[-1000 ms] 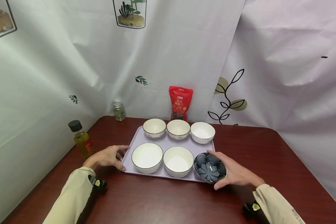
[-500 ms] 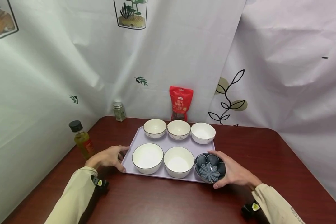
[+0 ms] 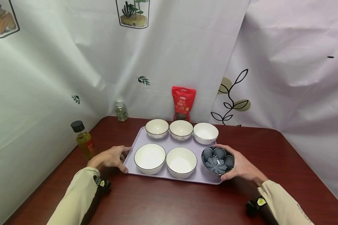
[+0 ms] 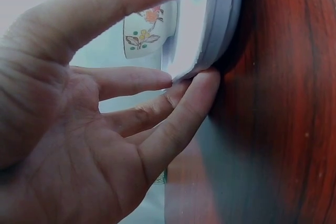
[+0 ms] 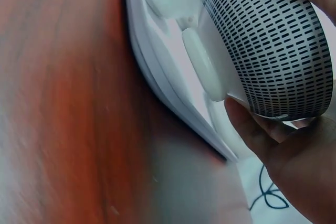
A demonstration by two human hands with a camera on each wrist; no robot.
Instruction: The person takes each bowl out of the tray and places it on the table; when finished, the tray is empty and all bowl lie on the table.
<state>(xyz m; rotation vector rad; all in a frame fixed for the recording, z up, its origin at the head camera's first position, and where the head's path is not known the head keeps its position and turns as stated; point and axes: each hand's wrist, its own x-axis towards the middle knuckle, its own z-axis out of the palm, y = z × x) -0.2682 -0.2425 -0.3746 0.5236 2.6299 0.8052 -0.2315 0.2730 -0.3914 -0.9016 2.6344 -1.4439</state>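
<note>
My right hand (image 3: 243,165) grips a dark bowl (image 3: 217,165) by its right side, thumb in front and fingers behind. Blue-grey petals and a pleated flower pattern its inside; the right wrist view shows black dashes on its white outside (image 5: 278,51). It is raised over the right end of a pale lilac tray (image 3: 195,144). My left hand (image 3: 110,158) holds the tray's left end, thumb at the front corner and fingertips along the rim. On the tray stand two larger white bowls, one left (image 3: 150,158) and one central (image 3: 181,163), in front of three smaller ones (image 3: 181,130).
Behind the tray, a red packet (image 3: 183,103) leans near the white curtain. A glass spice jar (image 3: 121,111) stands at the back left, and a black-capped oil bottle (image 3: 85,142) is beyond my left hand. The tray rests on a dark red-brown table (image 3: 163,203).
My right hand has raised the dark bowl and shifted it a little back and right, uncovering the tray's front right corner. My left hand keeps its place at the tray's left end.
</note>
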